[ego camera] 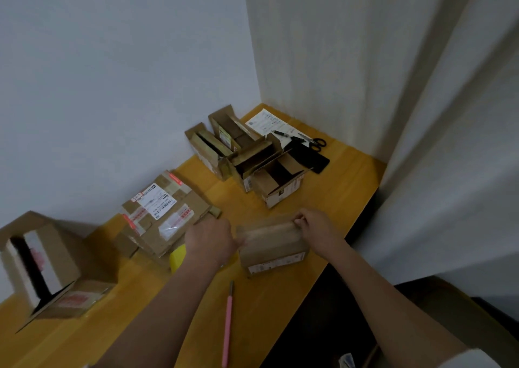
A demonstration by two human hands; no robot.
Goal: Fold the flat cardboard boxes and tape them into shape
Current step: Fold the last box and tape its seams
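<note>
A small cardboard box [273,251] stands on the wooden table [331,196] in front of me, with a strip of clear tape stretched across its top. My left hand [210,241] grips the box's left end, where the tape comes down. My right hand [314,227] pinches the tape at the box's top right corner. Behind my left hand lies a stack of flat cardboard boxes [160,213] with white labels. A yellow object [177,256], partly hidden by my left wrist, sits beside the stack.
Several folded open boxes [247,157] stand at the back near the wall corner. Beyond them lie a paper sheet [266,121], a pen, scissors [316,143] and a black phone [313,159]. A larger open box [42,266] sits at far left. A pink cutter [227,328] lies near the front edge.
</note>
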